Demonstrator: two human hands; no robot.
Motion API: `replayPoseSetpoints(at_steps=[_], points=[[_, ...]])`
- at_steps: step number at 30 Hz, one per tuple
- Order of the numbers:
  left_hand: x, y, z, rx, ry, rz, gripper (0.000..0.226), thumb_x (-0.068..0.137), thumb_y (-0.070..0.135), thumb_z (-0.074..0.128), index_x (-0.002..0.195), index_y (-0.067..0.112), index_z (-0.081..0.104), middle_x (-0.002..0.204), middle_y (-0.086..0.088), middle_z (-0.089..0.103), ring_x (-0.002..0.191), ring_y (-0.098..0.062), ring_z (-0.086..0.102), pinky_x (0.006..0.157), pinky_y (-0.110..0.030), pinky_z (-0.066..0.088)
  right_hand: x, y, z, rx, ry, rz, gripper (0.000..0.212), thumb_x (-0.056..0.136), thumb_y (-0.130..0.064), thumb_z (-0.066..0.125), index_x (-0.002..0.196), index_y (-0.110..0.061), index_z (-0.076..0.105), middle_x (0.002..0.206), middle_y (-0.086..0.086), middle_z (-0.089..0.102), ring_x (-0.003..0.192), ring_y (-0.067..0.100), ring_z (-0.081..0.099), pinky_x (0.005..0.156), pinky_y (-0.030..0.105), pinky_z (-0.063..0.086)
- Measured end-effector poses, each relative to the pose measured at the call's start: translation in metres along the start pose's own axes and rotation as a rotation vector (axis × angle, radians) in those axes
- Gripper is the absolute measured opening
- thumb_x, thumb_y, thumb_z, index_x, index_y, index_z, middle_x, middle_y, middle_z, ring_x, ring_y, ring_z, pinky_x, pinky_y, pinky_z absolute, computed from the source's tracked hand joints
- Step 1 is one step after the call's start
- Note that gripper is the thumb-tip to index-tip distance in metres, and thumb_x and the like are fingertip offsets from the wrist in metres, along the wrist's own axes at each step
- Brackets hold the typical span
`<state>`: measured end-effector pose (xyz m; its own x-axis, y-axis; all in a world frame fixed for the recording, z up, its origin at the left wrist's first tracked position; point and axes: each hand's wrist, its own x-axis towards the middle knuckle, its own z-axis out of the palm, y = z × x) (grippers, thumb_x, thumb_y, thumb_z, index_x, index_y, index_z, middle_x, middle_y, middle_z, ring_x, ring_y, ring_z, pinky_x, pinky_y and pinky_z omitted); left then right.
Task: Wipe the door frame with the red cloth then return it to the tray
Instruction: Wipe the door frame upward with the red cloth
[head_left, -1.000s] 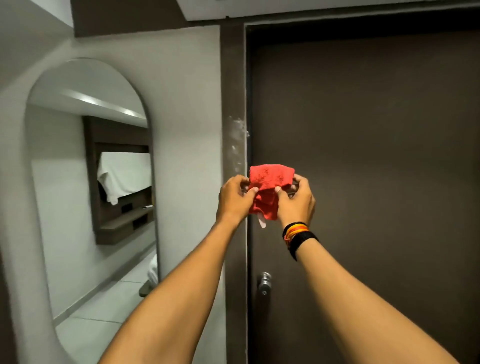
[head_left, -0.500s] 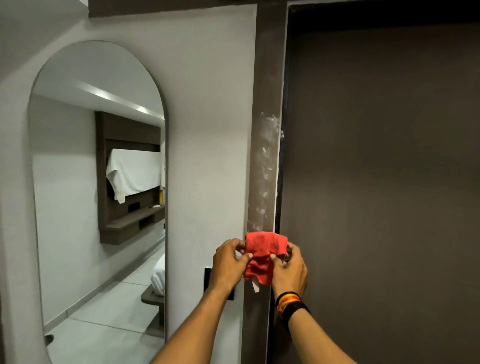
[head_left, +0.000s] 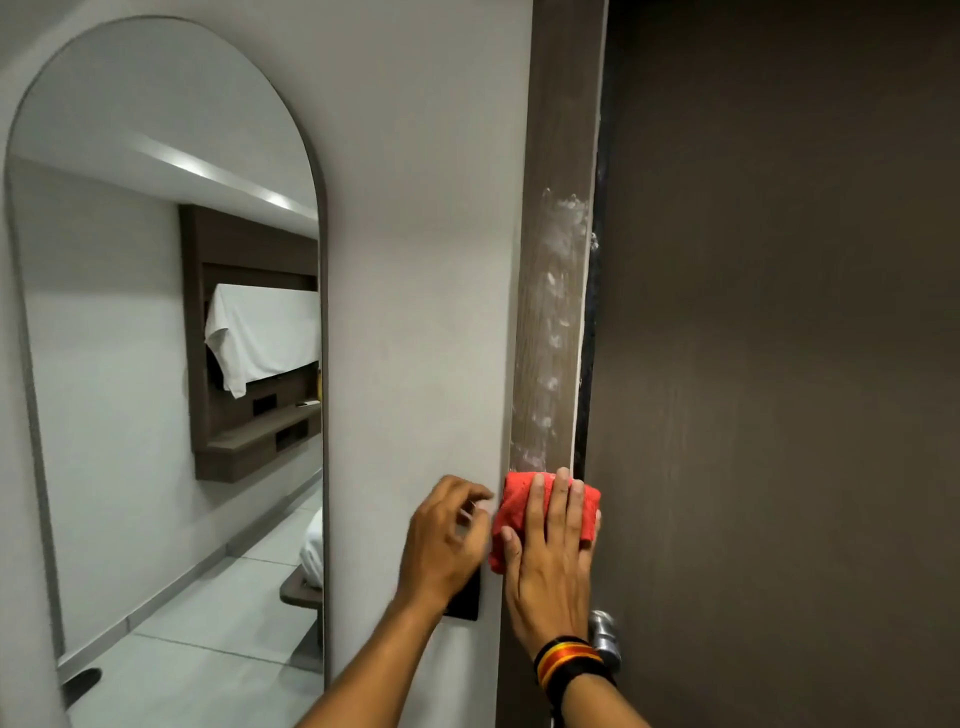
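The red cloth (head_left: 511, 506) is pressed flat against the brown door frame (head_left: 563, 130), just below a long streak of white smears (head_left: 553, 322) on the frame. My right hand (head_left: 548, 561) lies flat over the cloth with its fingers spread and pointing up, holding it to the frame. My left hand (head_left: 447, 535) hovers just left of the cloth in front of the white wall, fingers loosely curled and holding nothing; it is blurred. No tray is in view.
The dark brown door (head_left: 779, 364) fills the right side, with a silver knob (head_left: 605, 639) behind my right wrist. An arched mirror (head_left: 166, 364) hangs on the white wall at left. A black wall plate (head_left: 465, 603) sits under my left hand.
Both hands held the bunched cloth in front of the frame. Now the right hand presses it flat on the frame, and the left hand has let go and moved left. The view came closer.
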<state>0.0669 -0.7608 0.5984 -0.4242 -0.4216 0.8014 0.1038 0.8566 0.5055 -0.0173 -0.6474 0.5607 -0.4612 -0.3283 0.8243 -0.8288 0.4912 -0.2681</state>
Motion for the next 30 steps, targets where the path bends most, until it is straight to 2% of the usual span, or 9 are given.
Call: replayPoseSetpoints(at_steps=[2,4,5,7,12,18,22,27,30], points=[[0.022,-0.009,-0.006,0.120,0.164,0.126,0.035,0.096,0.018,0.046,0.122,0.018,0.068,0.128,-0.001,0.065,0.122,-0.021,0.061,0.104,-0.041,0.053,0.006,0.007,0.011,-0.076,0.004,-0.021,0.072,0.104,-0.052,0.022,0.162,-0.014,0.002,0.171,0.013,-0.002,0.158,0.031,-0.004,0.120,0.065,0.019],[0.053,-0.005,-0.009,0.198,0.259,0.200,0.046,0.102,0.019,0.037,0.144,0.014,0.056,0.155,-0.010,0.052,0.147,-0.025,0.044,0.123,-0.041,0.037,0.009,0.011,0.023,-0.142,0.032,-0.013,0.078,0.101,-0.055,0.028,0.161,-0.013,0.001,0.170,0.016,0.002,0.158,0.033,-0.003,0.118,0.067,0.027],[0.070,0.000,-0.008,0.215,0.269,0.240,0.050,0.104,0.020,0.035,0.151,0.013,0.049,0.164,-0.012,0.042,0.155,-0.025,0.035,0.128,-0.039,0.028,0.008,0.014,0.029,-0.166,0.054,-0.013,0.081,0.100,-0.055,0.031,0.161,-0.013,0.000,0.170,0.017,0.002,0.157,0.034,-0.003,0.117,0.066,0.030],[0.103,0.007,0.000,0.247,0.258,0.311,0.055,0.105,0.021,0.033,0.159,0.010,0.038,0.171,-0.012,0.028,0.161,-0.026,0.020,0.132,-0.037,0.015,0.008,0.019,0.040,-0.207,0.098,-0.041,0.084,0.098,-0.055,0.034,0.161,-0.012,-0.001,0.170,0.016,-0.004,0.157,0.036,-0.005,0.120,0.061,0.023],[0.144,0.002,0.015,0.414,0.290,0.360,0.058,0.107,0.023,0.030,0.163,0.007,0.028,0.173,-0.012,0.021,0.162,-0.026,0.014,0.133,-0.041,0.006,0.008,0.026,0.052,-0.241,0.175,-0.098,0.084,0.097,-0.054,0.036,0.161,-0.014,-0.002,0.170,0.014,-0.008,0.157,0.035,-0.007,0.124,0.053,0.007],[0.146,-0.004,0.017,0.503,0.345,0.374,0.057,0.109,0.020,0.033,0.164,0.007,0.025,0.173,-0.008,0.015,0.162,-0.024,0.011,0.133,-0.042,0.010,0.009,0.023,0.051,-0.195,0.193,-0.085,0.083,0.097,-0.053,0.036,0.162,-0.017,0.000,0.171,0.011,-0.007,0.158,0.033,-0.007,0.124,0.054,0.013],[0.147,-0.003,0.017,0.531,0.346,0.360,0.057,0.109,0.021,0.032,0.164,0.008,0.024,0.174,-0.009,0.017,0.163,-0.026,0.013,0.133,-0.044,0.011,0.052,0.005,0.022,-0.130,0.215,-0.083,0.075,0.100,-0.049,0.038,0.162,-0.018,0.008,0.170,0.013,0.004,0.158,0.034,-0.003,0.114,0.065,0.035],[0.148,0.000,0.016,0.577,0.317,0.314,0.060,0.109,0.027,0.028,0.166,0.008,0.018,0.175,-0.011,0.014,0.163,-0.028,0.009,0.133,-0.048,0.012,0.161,-0.026,-0.043,-0.166,0.274,-0.135,0.068,0.104,-0.048,0.036,0.161,-0.017,0.015,0.170,0.013,0.009,0.158,0.034,0.000,0.120,0.064,0.021],[0.148,0.000,0.016,0.600,0.316,0.302,0.063,0.109,0.029,0.028,0.166,0.008,0.015,0.176,-0.012,0.011,0.164,-0.029,0.008,0.133,-0.047,0.009,0.171,-0.025,-0.047,-0.169,0.294,-0.156,0.068,0.105,-0.048,0.037,0.161,-0.017,0.016,0.170,0.012,0.010,0.158,0.032,-0.001,0.121,0.063,0.021]])
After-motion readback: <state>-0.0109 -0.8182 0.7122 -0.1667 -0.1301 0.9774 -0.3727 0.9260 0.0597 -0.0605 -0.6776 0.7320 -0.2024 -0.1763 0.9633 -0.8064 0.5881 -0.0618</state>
